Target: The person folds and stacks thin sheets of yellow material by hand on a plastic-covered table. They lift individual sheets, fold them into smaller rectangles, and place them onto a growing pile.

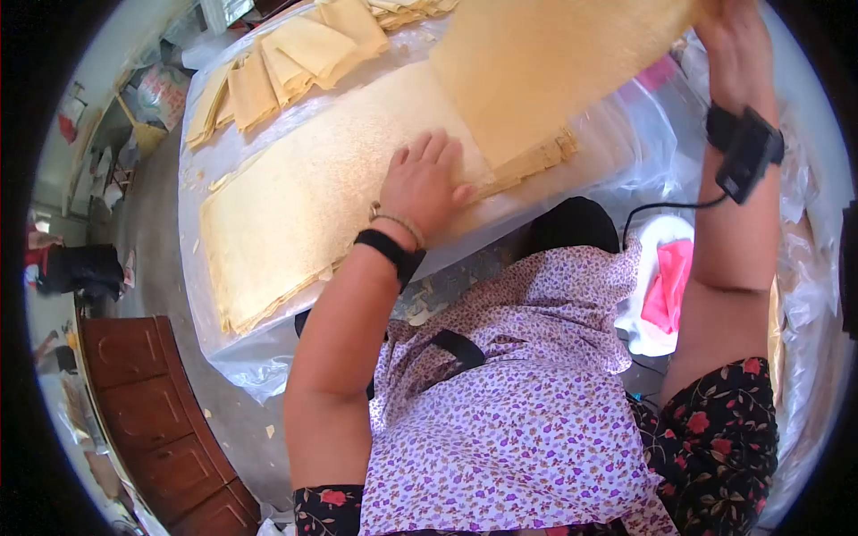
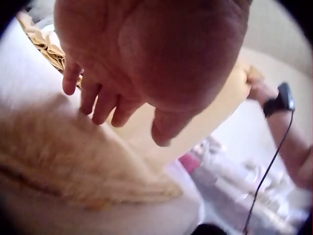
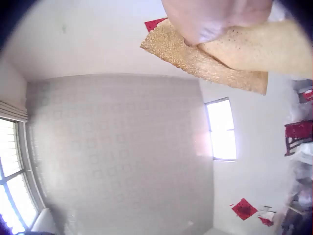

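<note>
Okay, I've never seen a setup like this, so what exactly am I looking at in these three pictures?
There's no robot here, just a person's two bare hands, with a small black camera strapped to the right wrist. The widest picture looks down from the person's head; the one filled by a palm comes from the left wrist, and the one showing windows from the right wrist.

On a table covered in whitish, see-through plastic lies a flat stack of thin, pale-yellow sheets. Beyond it are overlapping folded tan sheets. The left hand is spread over the stack, while the right hand holds up a large, thin golden sheet.
</note>
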A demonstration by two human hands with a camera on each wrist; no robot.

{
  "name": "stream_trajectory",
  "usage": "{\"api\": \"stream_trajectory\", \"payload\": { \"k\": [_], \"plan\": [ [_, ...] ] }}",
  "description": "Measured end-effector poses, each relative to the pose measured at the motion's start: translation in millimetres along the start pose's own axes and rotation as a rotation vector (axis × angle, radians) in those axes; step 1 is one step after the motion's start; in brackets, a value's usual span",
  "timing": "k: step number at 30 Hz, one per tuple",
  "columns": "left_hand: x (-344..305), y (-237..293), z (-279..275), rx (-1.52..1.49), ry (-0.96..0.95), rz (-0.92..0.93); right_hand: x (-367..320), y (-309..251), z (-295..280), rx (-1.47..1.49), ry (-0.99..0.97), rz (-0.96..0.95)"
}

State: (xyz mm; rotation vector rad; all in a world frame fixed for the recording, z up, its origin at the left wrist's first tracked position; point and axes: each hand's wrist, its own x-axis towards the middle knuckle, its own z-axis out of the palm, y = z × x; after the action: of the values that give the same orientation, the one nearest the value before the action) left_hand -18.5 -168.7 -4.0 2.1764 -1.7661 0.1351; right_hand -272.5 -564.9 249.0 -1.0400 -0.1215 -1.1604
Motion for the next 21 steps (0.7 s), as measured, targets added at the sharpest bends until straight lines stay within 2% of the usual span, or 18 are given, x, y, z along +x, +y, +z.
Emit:
{"api": "stream_trajectory", "payload": {
  "k": [1,3,5,7,9,11,13,15,17,19,21],
  "plan": [
    [-4.8,3.3,7.6,0.097,0.081,0.044,-9.6,-4.2,-25.2,-0.113,0.066,-0.030],
    [-6.6,6.1,4.7,0.064,0.015,0.010,-46.3,-1.9,-79.0,-0.324,0.202,-0.047],
    [-6.0,8.6,0.5,0.059,-0.030,-0.008,-93.9,9.2,-124.0,-0.406,0.422,-0.009],
    [1.5,7.8,-6.6,0.084,-0.055,0.007,-136.7,20.7,-128.8,-0.346,0.868,0.078],
    [11.7,0.6,-15.9,0.017,-0.134,0.007,-202.5,21.5,-176.0,-0.248,0.867,0.036],
    [28.1,-12.3,-18.6,-0.077,-0.189,-0.003,-253.7,26.3,-119.5,-0.285,1.074,0.020],
    [53.9,-32.5,-13.8,-0.196,-0.217,-0.027,-295.3,14.7,-103.4,-0.246,1.060,0.076],
    [88.6,-60.0,14.3,-0.545,-0.189,-0.309,-323.9,-9.4,-81.9,-0.174,0.820,0.110],
    [112.0,-58.1,20.7,-0.886,-0.189,-0.594,-340.3,-33.9,-37.7,-0.097,0.459,0.099],
    [135.5,-41.1,6.6,-1.209,-0.213,-0.885,-340.9,-47.6,-0.9,-0.115,0.228,0.133],
    [143.8,-36.4,11.6,-1.049,-0.210,-0.822,-324.3,-47.4,28.8,-0.174,0.030,0.205]
  ]
}}
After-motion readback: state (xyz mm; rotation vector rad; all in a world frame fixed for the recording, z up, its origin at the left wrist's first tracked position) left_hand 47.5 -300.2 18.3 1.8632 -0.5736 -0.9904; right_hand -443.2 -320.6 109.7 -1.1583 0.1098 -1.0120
